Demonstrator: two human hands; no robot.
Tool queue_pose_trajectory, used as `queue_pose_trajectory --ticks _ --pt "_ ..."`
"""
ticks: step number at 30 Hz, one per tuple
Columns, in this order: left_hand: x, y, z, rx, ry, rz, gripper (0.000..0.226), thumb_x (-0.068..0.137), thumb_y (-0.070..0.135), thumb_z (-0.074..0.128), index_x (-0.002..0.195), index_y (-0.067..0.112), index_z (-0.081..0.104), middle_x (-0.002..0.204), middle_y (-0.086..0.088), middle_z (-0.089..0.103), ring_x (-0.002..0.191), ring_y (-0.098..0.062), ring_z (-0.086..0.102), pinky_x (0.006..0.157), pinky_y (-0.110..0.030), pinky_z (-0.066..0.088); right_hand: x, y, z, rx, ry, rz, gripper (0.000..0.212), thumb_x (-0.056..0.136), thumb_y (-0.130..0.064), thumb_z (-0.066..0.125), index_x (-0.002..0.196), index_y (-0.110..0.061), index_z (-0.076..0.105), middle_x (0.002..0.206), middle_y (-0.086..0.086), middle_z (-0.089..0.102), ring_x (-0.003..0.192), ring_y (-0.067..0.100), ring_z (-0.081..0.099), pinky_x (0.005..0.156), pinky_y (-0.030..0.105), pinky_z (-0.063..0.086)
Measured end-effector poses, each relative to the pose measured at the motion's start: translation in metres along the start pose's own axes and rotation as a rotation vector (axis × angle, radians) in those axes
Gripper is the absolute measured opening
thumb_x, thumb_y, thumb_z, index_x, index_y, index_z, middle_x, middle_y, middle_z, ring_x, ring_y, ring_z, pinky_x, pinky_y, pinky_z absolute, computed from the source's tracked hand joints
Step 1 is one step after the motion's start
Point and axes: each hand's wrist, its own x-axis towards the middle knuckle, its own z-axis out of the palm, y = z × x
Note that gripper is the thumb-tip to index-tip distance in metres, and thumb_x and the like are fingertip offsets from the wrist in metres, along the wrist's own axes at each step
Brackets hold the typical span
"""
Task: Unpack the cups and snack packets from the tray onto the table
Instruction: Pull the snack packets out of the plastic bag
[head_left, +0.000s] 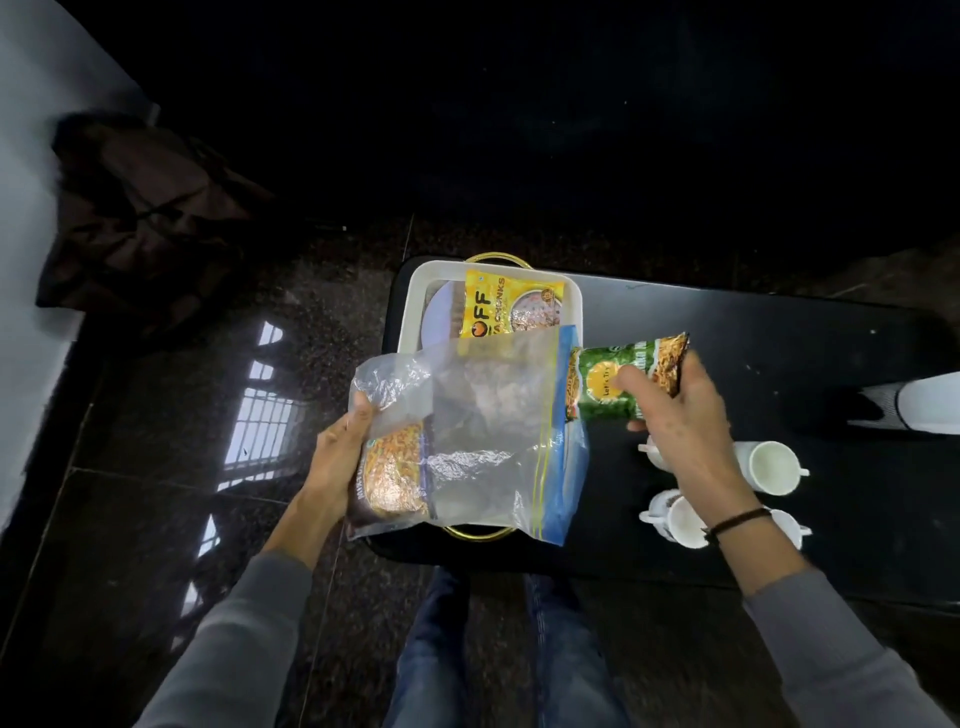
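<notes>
The right hand (675, 410) grips a green foil snack packet (621, 379) just outside the clear zip-lock plastic bag (478, 431), which the left hand (337, 462) grips. Step: unpacking packets. Next: place it on the black table (753, 338), clear of the white cups (774, 465).

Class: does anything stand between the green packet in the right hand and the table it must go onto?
Nothing visible does. The green packet in the right hand is over bare black table; the white cups sit nearer the person, under the wrist.

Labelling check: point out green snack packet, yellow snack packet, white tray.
green snack packet (597, 383), head view, yellow logo on its front.
yellow snack packet (511, 304), head view, middle of its front.
white tray (414, 306), head view, left rim.
</notes>
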Motion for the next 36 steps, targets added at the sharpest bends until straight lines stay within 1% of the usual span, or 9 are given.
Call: queue_pose_trajectory --ticks 5,11,17,20,24,26,29,33,36 --pt "-0.008 -0.001 -0.012 -0.035 -0.002 -0.06 0.074 0.079 0.068 0.062 0.121 0.007 0.071 0.116 -0.022 0.074 0.108 -0.04 0.071 0.101 -0.059 0.052 -0.005 -0.006 -0.005 -0.265 0.1 -0.023 0.037 0.083 -0.045 0.072 0.102 -0.016 0.058 0.09 -0.002 0.071 0.082 0.018 0.069 0.079 0.04 0.059" --pt "-0.009 0.001 -0.032 0.019 0.035 -0.055 0.07 0.088 0.065 0.06 0.127 0.009 0.068 0.116 -0.019 0.074 0.108 -0.038 0.071 0.102 -0.057 0.052 -0.011 0.002 -0.004 -0.319 0.285 -0.012 0.048 0.077 -0.059 0.064 0.1 -0.019 0.052 0.091 -0.001 0.069 0.084 0.025 0.065 0.075 0.041 0.053" --pt "-0.007 -0.003 -0.039 0.046 0.003 -0.078 0.046 0.086 0.061 0.063 0.102 0.02 0.077 0.1 -0.01 0.081 0.084 -0.023 0.079 0.073 -0.035 0.061 0.004 0.026 0.027 -0.276 -0.014 0.019 0.04 0.085 -0.041 0.077 0.105 -0.014 0.054 0.097 -0.003 0.068 0.088 0.019 0.066 0.077 0.037 0.055" --pt "-0.009 -0.006 -0.033 0.038 -0.012 -0.078 0.042 0.09 0.059 0.06 0.101 0.022 0.076 0.097 -0.008 0.081 0.085 -0.024 0.079 0.069 -0.033 0.063 0.014 0.039 0.047 -0.219 -0.175 0.08 0.039 0.085 -0.039 0.08 0.108 -0.019 0.057 0.096 -0.006 0.067 0.082 0.008 0.064 0.077 0.03 0.05" --pt "-0.009 -0.007 -0.029 0.018 -0.022 -0.087 0.041 0.094 0.054 0.06 0.103 0.018 0.076 0.098 -0.009 0.081 0.085 -0.025 0.078 0.077 -0.037 0.061 0.022 0.055 0.071 -0.016 -0.353 0.223 0.032 0.092 -0.019 0.075 0.12 -0.011 0.061 0.121 0.014 0.072 0.113 0.032 0.068 0.102 0.05 0.054" --pt "-0.009 -0.006 -0.027 0.008 -0.025 -0.086 0.041 0.095 0.052 0.06 0.106 0.016 0.075 0.098 -0.008 0.081 0.087 -0.025 0.078 0.076 -0.036 0.062 0.027 0.061 0.077 0.006 -0.339 0.245 0.033 0.096 -0.011 0.07 0.127 -0.004 0.06 0.13 0.018 0.068 0.12 0.033 0.066 0.106 0.05 0.052" --pt "-0.009 -0.006 -0.026 0.01 -0.021 -0.07 0.039 0.097 0.052 0.059 0.109 0.018 0.075 0.098 -0.005 0.081 0.088 -0.023 0.078 0.079 -0.036 0.062 0.032 0.07 0.077 -0.056 -0.266 0.282 0.032 0.096 -0.006 0.065 0.128 -0.002 0.062 0.127 0.016 0.07 0.102 0.023 0.069 0.085 0.032 0.059" --pt "-0.013 -0.004 -0.021 -0.012 -0.016 -0.076 0.048 0.097 0.053 0.057 0.116 0.012 0.073 0.106 -0.012 0.079 0.095 -0.028 0.076 0.086 -0.041 0.06 0.026 0.063 0.066 -0.136 -0.163 0.292 0.018 0.09 -0.002 0.066 0.105 -0.012 0.066 0.116 0.014 0.073 0.104 0.031 0.072 0.096 0.045 0.059" --pt "-0.019 -0.004 -0.016 -0.036 0.018 -0.071 0.042 0.097 0.054 0.057 0.104 0.016 0.076 0.105 -0.013 0.079 0.095 -0.028 0.076 0.083 -0.039 0.06 0.008 0.046 0.052 -0.148 -0.008 0.143 0.011 0.09 -0.006 0.068 0.095 -0.016 0.07 0.094 0.003 0.074 0.089 0.023 0.073 0.089 0.039 0.061"
